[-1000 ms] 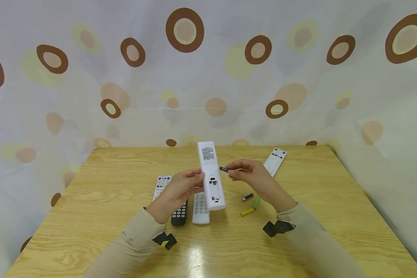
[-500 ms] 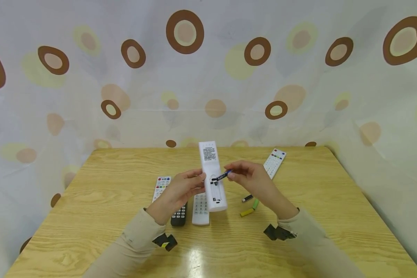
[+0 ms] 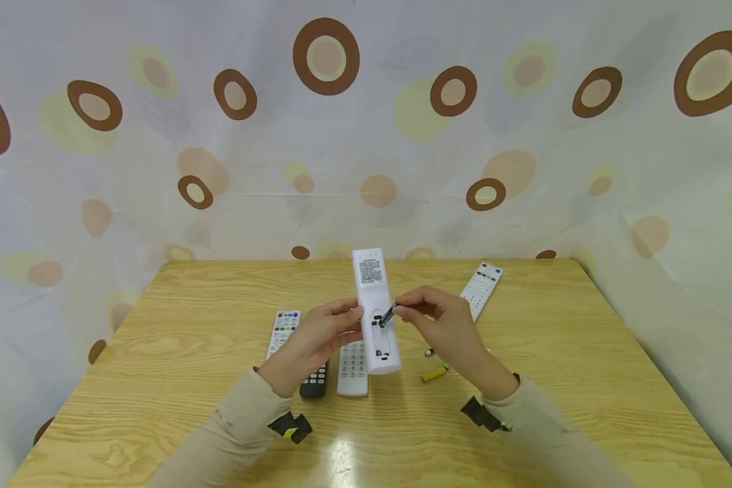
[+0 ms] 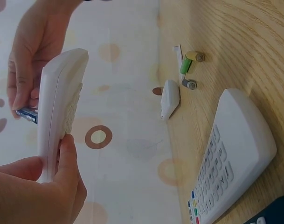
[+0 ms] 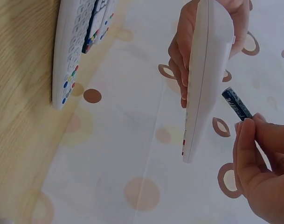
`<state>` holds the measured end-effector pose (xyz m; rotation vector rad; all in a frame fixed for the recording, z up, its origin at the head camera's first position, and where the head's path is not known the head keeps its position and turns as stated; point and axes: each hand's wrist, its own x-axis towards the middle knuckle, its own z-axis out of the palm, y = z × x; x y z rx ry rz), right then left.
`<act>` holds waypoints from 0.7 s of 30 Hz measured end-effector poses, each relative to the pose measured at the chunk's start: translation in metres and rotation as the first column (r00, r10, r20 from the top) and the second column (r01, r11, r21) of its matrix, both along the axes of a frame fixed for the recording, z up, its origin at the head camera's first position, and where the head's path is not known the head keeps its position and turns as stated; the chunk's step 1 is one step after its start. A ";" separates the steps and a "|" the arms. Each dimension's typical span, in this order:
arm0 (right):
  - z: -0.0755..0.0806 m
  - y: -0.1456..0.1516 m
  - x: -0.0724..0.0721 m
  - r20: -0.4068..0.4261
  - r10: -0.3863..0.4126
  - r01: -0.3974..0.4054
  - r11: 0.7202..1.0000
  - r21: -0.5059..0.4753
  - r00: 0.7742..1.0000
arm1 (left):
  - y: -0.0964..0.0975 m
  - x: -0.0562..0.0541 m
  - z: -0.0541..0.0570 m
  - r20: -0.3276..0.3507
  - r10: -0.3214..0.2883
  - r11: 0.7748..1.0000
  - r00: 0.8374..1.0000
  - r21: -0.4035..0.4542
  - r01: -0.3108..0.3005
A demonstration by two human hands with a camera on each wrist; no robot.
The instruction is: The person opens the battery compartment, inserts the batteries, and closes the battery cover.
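My left hand (image 3: 317, 335) grips a white remote control (image 3: 373, 288) by its edge, thumb on one face and fingers behind. The remote is held up above the table, its back turned to me and its battery compartment uncovered. Between thumb and fingers of my right hand (image 3: 448, 329) is a dark blue battery (image 3: 387, 316), slanted, its lower end at the upper part of the compartment in the head view. In the right wrist view the battery (image 5: 236, 103) points toward the back of the remote (image 5: 209, 79).
On the wooden table (image 3: 219, 291) lie a white remote (image 3: 352, 369), a black remote (image 3: 314, 385) and another white remote (image 3: 282, 329) at left. One more white remote (image 3: 481, 288) lies at the back right. A yellow battery (image 3: 434, 373) and others lie near my right hand.
My right hand has brought the battery leftward and down from beside the remote to its compartment, tilting it more steeply. The left hand and remote have shifted only slightly.
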<state>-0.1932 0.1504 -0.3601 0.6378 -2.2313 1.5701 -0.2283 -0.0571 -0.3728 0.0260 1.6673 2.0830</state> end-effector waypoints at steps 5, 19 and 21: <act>-0.005 -0.006 0.001 -0.088 0.039 -0.037 0.999 0.023 0.995 | 0.001 0.001 0.000 0.008 0.000 1.000 1.000 0.011 0.000; -0.019 -0.015 -0.002 -0.180 0.055 -0.034 0.992 0.121 0.982 | 0.005 0.001 -0.003 -0.033 0.008 1.000 0.999 -0.014 -0.008; -0.022 -0.016 -0.003 -0.203 0.060 -0.032 0.990 0.135 0.977 | 0.006 0.000 -0.004 -0.031 0.016 1.000 0.999 -0.022 -0.017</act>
